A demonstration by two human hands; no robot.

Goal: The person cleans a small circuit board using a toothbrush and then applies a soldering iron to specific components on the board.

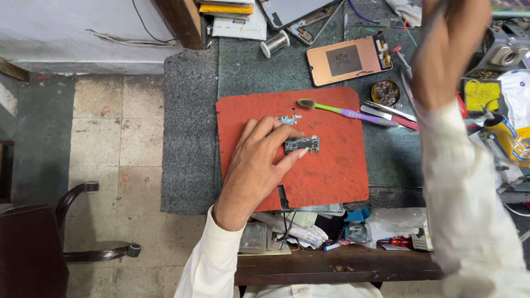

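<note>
The left hand [257,167] lay flat on the red mat [330,176], and its fingertips pressed on the small circuit board [303,144] to hold it down. The fingers were loose and spread, not closed around the board. The board sat near the middle of the mat, with a smaller metal piece [289,119] just beyond it on the far side.

The right hand [452,42] was lifted high, close to the camera, and seemed to grip a thin dark tool — but it was too blurry to tell how the fingers were closed.

To do this well, I think the left fingers should press on the board's edge only, so the top stays free and the tiny parts are not hurt. A gentle, steady push looked best.

Farther right lay a green and purple toothbrush [340,111], and a phone screen [347,60] rested on the bench [388,156] beyond.
</note>
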